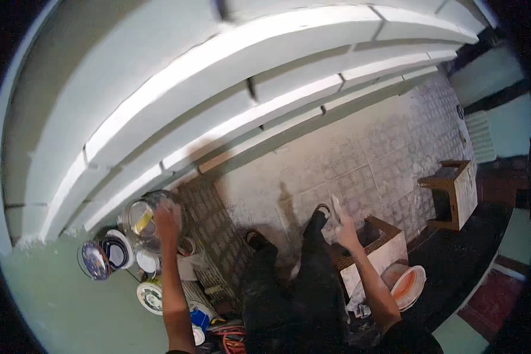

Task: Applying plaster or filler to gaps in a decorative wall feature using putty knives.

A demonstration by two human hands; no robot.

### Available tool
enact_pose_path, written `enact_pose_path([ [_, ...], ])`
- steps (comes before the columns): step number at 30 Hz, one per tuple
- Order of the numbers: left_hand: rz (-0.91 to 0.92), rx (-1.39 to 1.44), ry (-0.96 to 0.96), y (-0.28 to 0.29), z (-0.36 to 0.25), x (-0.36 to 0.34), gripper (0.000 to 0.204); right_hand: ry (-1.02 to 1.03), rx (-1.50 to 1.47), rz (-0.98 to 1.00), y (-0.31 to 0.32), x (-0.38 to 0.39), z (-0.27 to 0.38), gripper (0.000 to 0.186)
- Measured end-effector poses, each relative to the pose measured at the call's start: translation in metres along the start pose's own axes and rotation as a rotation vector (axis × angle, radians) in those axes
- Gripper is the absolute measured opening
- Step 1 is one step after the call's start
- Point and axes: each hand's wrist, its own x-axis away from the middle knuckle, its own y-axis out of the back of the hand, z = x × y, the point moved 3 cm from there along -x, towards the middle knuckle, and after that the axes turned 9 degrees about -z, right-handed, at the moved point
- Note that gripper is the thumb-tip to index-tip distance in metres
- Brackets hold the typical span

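Observation:
My left hand (167, 217) reaches over a large round container (137, 207) on the left. A yellow piece (141, 222) shows inside this container. The left fingers are smeared by motion, so their grip cannot be made out. My right hand (347, 231) is closed round a narrow, pale, flat-bladed tool (336, 205), held pointing up and away from me above the floor. Below that hand stands a brown-edged stool or box (386, 251) with a pale side. My forearms are bare, and my legs in dark trousers show between them.
White stepped ledges (236, 135) curve across the far side. At left sit several tubs and lids, including a white tub (150, 297), above orange cables (233, 339). An orange-lined bucket (410, 288) stands at right. Farther off is another stool-like box (457, 194) on the dusty tiled floor (360, 159).

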Motion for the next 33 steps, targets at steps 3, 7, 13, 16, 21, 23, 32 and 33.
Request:
enact_pose_path([
  [3,-0.113,-0.14,-0.431,-0.044,-0.01,0.074,0.028,-0.087,0.234,0.044,0.039,0.03,-0.084,0.051],
  [7,0.554,-0.25,-0.315,-0.104,-0.138,0.131,0.028,-0.3,0.38,0.295,0.09,0.048,-0.108,0.033],
  [13,0.745,-0.209,-0.38,-0.156,-0.267,0.138,0.032,-0.347,0.125,0.216,0.162,0.027,-0.123,0.039],
  [16,0.591,-0.017,-0.418,-0.174,-0.304,0.122,0.031,-0.571,-0.368,0.208,0.202,0.008,-0.118,0.042],
  [21,0.748,0.046,-0.333,-0.177,-0.384,0.085,0.038,-0.73,-0.512,0.141,0.253,-0.001,-0.112,0.042],
  [23,0.753,0.107,-0.268,-0.179,-0.405,0.072,0.038,-0.928,-0.648,0.06,0.262,-0.001,-0.11,0.036],
  [32,0.311,0.048,-0.491,-0.241,-0.451,-0.016,0.048,-1.033,-0.856,0.096,0.267,-0.086,-0.109,0.019],
  [33,0.349,0.115,-0.424,-0.238,-0.471,-0.027,0.052,-0.99,-0.856,0.039,0.27,-0.102,-0.113,0.02],
])
